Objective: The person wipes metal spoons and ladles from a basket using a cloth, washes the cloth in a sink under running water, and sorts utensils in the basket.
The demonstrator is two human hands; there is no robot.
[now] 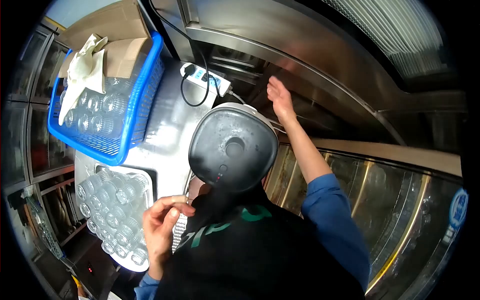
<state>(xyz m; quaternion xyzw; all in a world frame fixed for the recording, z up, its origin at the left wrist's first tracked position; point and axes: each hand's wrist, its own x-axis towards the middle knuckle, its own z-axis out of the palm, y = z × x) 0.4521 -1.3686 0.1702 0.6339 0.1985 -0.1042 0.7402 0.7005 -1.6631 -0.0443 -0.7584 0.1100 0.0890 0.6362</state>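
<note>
A rounded appliance with a dark lid [235, 145], a round knob and small red lights, stands in front of my body. My right hand [281, 102] is raised beyond its right side, fingers stretched out and nothing in it. My left hand [162, 227] is near the appliance's lower left, beside a white tray [150, 187] of upside-down clear glasses [115, 212]. Its fingers are loosely bent, the thumb stands apart, and I see nothing held. Behind the appliance lies a white power strip [206, 78] with black plugs in it.
A blue plastic basket [142, 95] holds more glasses, cardboard [117, 55] and a pale cloth or glove [86, 75]. It stands on a steel counter [172, 125]. A black cord [192, 42] hangs down to the power strip. Steel panels rise behind, and a glass-topped case [390, 200] is at right.
</note>
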